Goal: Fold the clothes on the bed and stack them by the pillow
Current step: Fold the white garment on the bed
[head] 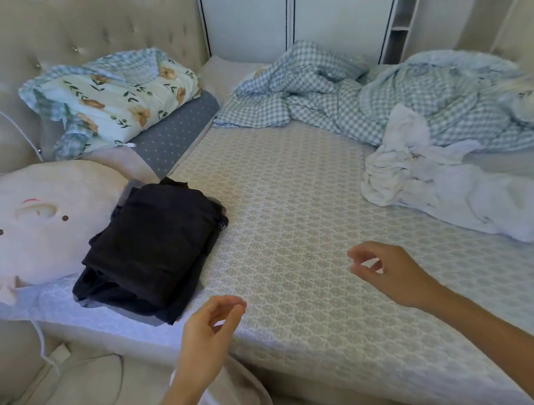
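Note:
A stack of folded black clothes (151, 250) lies on the bed's left side, touching a round pink plush pillow (30, 227). A crumpled white garment (436, 184) lies unfolded at the right of the patterned mattress (293, 205). My left hand (208, 332) hovers at the bed's near edge, just right of the black stack, fingers loosely curled and holding nothing. My right hand (386, 271) hovers above the mattress, left of and nearer than the white garment, fingers also loosely curled and empty.
A rumpled blue checked duvet (381, 95) fills the far right of the bed. A folded floral quilt (118, 99) rests on a grey pillow (175, 132) by the tufted headboard (27, 47). White cabinets (298, 6) stand behind. A cable (42, 343) hangs at the bed's left side.

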